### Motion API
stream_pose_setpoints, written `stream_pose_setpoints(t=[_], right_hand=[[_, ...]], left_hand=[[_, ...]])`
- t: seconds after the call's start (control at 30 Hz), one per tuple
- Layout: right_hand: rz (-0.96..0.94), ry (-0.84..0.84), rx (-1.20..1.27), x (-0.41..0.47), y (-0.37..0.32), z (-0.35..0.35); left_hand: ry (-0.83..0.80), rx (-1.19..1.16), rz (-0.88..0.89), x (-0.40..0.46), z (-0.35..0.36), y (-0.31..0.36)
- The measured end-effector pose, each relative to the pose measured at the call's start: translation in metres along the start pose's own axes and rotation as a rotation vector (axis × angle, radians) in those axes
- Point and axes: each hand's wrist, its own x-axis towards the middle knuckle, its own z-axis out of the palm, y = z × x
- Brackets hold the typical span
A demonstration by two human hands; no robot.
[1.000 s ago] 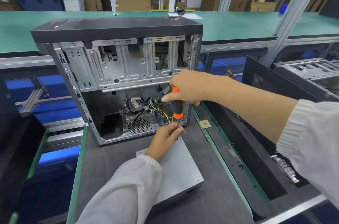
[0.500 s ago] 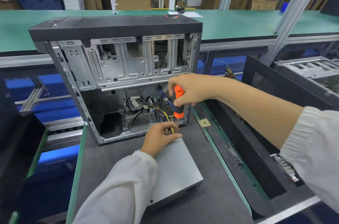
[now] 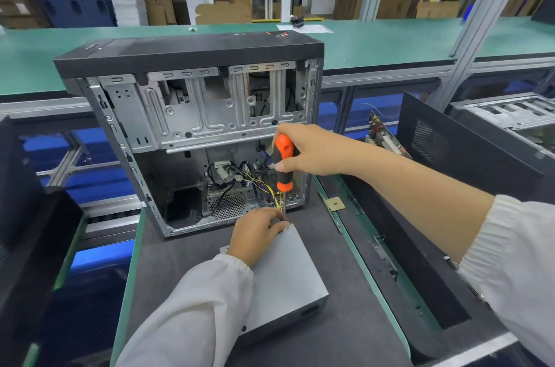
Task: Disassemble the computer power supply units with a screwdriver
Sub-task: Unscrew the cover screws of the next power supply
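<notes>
From the head view, we are gripping the screwdriver in our right hand, fingers wrapped around its orange-and-black handle. Its long axis is standing nearly upright, the shaft running straight down from this hand to the far corner of the unit, a grey metal box lying flat on the table just below and toward us.

Our left hand is resting on that same far corner, its fingers curled beside the tip as if steadying it; whether it is pinching the shaft or a screw, we cannot tell. This hand is the nearer one to the screw point, touching the unit, while the right is staying above.

Beyond both hands the open case is standing upright, with wires trailing from it toward the left hand.

We are judging that the coming turn depends on keeping the shaft vertical over that corner.
</notes>
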Motion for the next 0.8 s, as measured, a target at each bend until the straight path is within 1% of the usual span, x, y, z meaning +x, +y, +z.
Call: stream_pose_setpoints(t=[0.1,0.2,0.27,0.33,0.37,0.43,0.5,0.6,0.7,0.8], right_hand=[[-0.011,0.065,0.052,-0.006,-0.001,0.001],[-0.015,0.148,0.128,-0.010,-0.006,0.010],[-0.034,0.216,0.193,-0.012,-0.014,0.020],[-0.054,0.276,0.305,-0.013,-0.024,0.031],[-0.063,0.307,0.374,-0.014,-0.029,0.036],[-0.078,0.366,0.511,-0.015,-0.040,0.046],[-0.084,0.392,0.594,-0.017,-0.049,0.056],[-0.088,0.388,0.584,-0.022,-0.062,0.072],[-0.121,0.387,0.576,-0.029,-0.071,0.090],[-0.145,0.375,0.519,-0.036,-0.075,0.106]], left_hand=[[-0.032,-0.063,-0.016,-0.002,-0.004,-0.002],[-0.069,-0.171,-0.089,-0.010,-0.009,-0.004],[-0.043,-0.233,-0.171,-0.015,-0.018,-0.009],[0.005,-0.274,-0.303,-0.019,-0.033,-0.018],[0.003,-0.337,-0.378,-0.022,-0.040,-0.024],[-0.034,-0.588,-0.477,-0.032,-0.051,-0.032],[-0.054,-0.826,-0.513,-0.048,-0.060,-0.033],[-0.081,-1.045,-0.530,-0.071,-0.068,-0.030],[-0.031,-1.101,-0.596,-0.091,-0.066,-0.034],[-0.020,-1.043,-0.714,-0.114,-0.055,-0.038]])
